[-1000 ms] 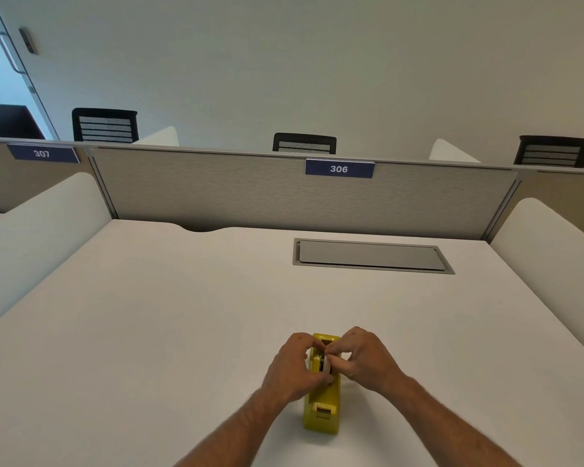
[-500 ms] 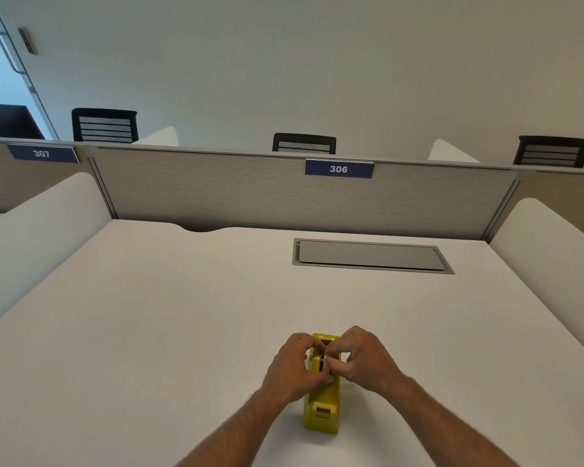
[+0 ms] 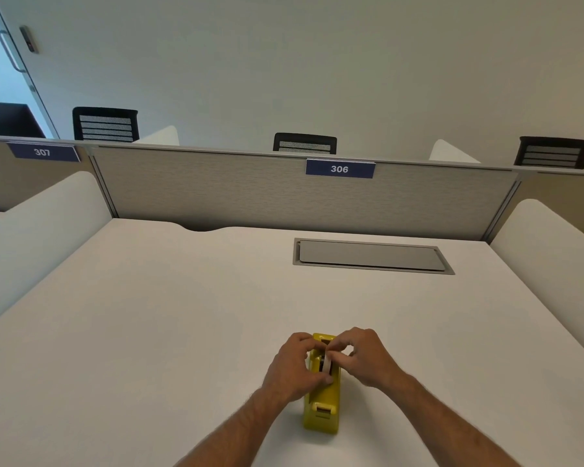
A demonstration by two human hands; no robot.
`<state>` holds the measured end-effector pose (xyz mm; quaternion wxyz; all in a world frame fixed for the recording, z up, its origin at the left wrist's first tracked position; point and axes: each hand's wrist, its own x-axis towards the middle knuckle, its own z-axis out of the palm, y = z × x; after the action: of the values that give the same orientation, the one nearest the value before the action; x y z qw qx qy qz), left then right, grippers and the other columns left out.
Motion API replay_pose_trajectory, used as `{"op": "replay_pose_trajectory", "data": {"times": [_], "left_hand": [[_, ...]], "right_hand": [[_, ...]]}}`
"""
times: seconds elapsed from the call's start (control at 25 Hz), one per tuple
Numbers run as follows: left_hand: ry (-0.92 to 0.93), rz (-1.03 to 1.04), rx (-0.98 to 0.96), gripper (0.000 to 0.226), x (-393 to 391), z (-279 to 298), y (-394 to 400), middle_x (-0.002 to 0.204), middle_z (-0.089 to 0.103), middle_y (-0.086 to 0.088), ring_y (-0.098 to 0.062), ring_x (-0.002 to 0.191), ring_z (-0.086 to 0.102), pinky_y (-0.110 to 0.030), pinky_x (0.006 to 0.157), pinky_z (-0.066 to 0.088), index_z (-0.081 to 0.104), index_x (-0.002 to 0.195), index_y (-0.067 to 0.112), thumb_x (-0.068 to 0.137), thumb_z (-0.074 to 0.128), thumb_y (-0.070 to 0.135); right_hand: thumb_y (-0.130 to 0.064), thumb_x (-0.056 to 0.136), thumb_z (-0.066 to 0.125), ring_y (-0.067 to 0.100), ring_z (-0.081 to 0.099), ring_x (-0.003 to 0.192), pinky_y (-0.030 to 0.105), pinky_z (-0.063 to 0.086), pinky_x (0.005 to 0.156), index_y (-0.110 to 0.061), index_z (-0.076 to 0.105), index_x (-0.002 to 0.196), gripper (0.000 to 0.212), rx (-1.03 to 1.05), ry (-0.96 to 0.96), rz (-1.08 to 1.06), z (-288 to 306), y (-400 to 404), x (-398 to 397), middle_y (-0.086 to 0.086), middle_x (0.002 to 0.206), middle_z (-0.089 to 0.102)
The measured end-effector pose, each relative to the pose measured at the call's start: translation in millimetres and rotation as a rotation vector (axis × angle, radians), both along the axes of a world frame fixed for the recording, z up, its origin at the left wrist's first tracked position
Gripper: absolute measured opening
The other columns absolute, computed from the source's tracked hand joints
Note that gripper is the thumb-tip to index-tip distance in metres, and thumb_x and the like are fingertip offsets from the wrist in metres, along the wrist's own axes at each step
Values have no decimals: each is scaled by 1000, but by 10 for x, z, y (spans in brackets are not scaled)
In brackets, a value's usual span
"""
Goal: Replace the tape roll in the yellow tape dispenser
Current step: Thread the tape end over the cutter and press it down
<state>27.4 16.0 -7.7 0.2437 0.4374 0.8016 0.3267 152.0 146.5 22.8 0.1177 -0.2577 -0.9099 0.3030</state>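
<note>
A yellow tape dispenser [image 3: 321,414] stands on the white desk [image 3: 149,332], its cutter end toward me. A white tape roll [image 3: 327,363] sits in the dispenser's slot, only partly visible between my fingers. My left hand [image 3: 292,367] grips the roll from the left side, thumb low against it. My right hand [image 3: 364,358] pinches the top of the roll from the right. Both hands hide most of the dispenser's far half.
A grey recessed cable hatch [image 3: 371,256] lies in the desk behind the hands. A fabric partition [image 3: 216,193] with a blue "306" label [image 3: 340,168] closes the far edge. White side dividers [image 3: 38,237] flank the desk. Black chair backs [image 3: 105,124] show beyond.
Both hands stay on the roll in the dispenser; the fingers have shifted only slightly. The dispenser has not moved.
</note>
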Motion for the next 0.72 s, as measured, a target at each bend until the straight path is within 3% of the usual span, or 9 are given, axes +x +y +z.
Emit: {"op": "replay_pose_trajectory", "data": {"times": [0.36, 0.56, 0.72], "left_hand": [[4, 3, 1, 65, -6, -12, 5, 136, 45, 14, -10, 111, 52, -30, 94, 52, 59, 121, 41, 62, 86, 48], [4, -3, 1, 64, -4, -3, 7, 135, 45, 14, -11, 112, 51, -29, 94, 51, 60, 119, 42, 61, 86, 49], [-4, -6, 4, 61, -14, 4, 3, 133, 46, 15, -11, 111, 51, -31, 94, 52, 61, 114, 43, 59, 87, 49]], "right_hand": [[-25, 85, 71, 3, 57, 78, 11, 40, 68, -25, 77, 93, 10, 17, -3, -7, 18, -12, 0, -10, 86, 69], [-30, 82, 73, 6, 60, 85, 19, 48, 71, -28, 78, 91, 11, 5, -25, 49, 51, 5, 18, -12, 89, 72], [-31, 82, 72, 7, 60, 88, 16, 46, 70, -31, 78, 90, 10, 26, -71, 127, 77, 50, 20, -13, 92, 75]]}}
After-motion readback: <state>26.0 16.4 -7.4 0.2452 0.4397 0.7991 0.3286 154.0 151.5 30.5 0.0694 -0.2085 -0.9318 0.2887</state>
